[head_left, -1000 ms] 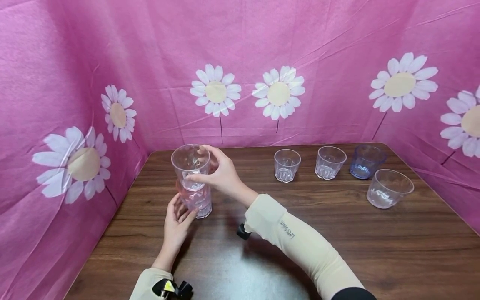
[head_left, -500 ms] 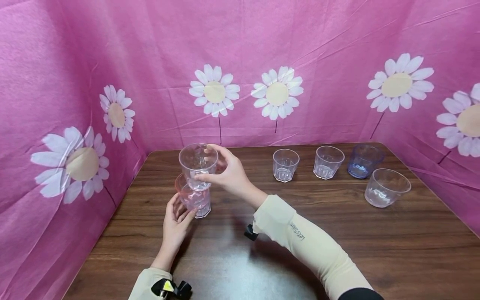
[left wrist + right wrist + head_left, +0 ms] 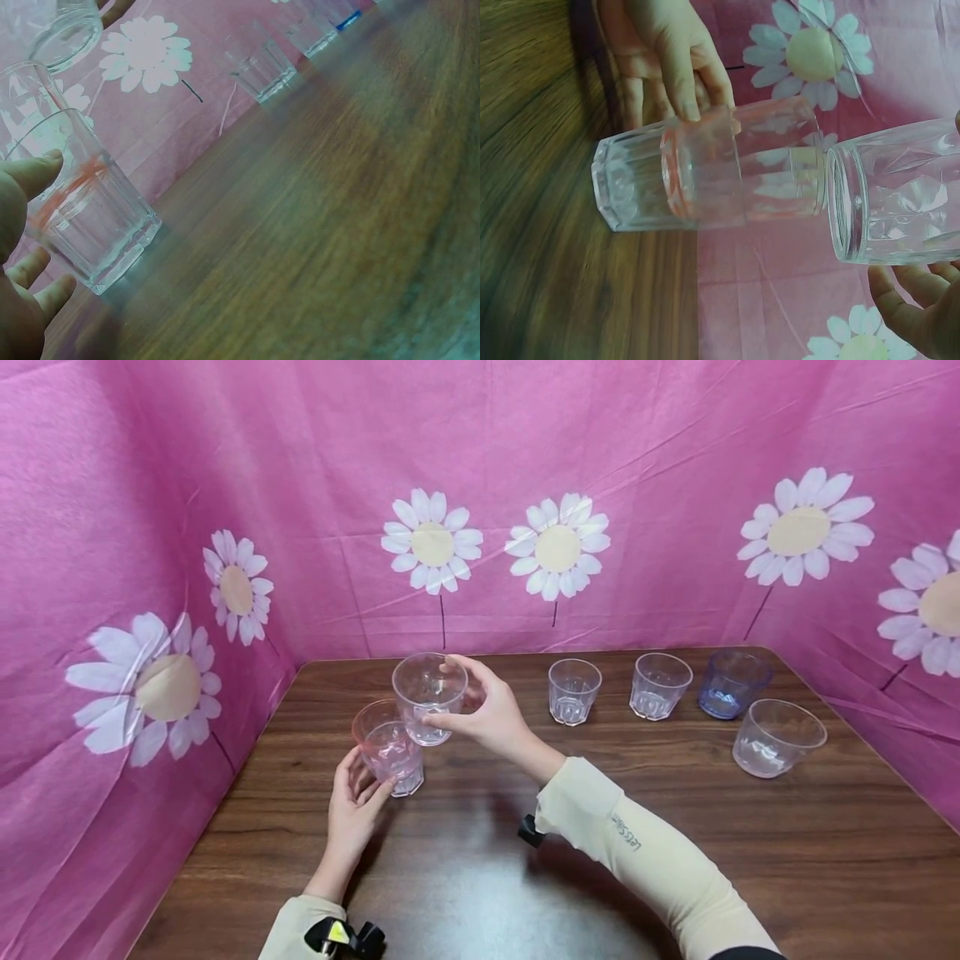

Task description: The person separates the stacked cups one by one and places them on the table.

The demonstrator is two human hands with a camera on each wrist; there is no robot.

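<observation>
At the left of the table, my left hand [image 3: 352, 814] grips a nested pair of tumblers between thumb and fingers. The pink tumbler [image 3: 384, 743] sits inside a clear faceted tumbler [image 3: 626, 184], whose base is at the wood. My right hand [image 3: 491, 714] holds another clear tumbler [image 3: 429, 697] upright by its side, thumb in front and fingers behind. Its base is up beside the pink rim, slightly right of it, and overlaps that rim in the head view. The right wrist view shows the held tumbler's base [image 3: 845, 202] close to the pink rim.
Along the back right of the wooden table [image 3: 465, 868] stand two small clear tumblers [image 3: 573, 697] and a blue tumbler [image 3: 731, 689]. A wider clear cup [image 3: 776, 743] is in front of the blue one. Pink flowered cloth [image 3: 480, 443] hangs behind and at the sides.
My right hand has carried the clear tumbler rightward, from over the pink tumbler to beside its rim, and slightly lower. My left hand keeps its grip on the nested pair.
</observation>
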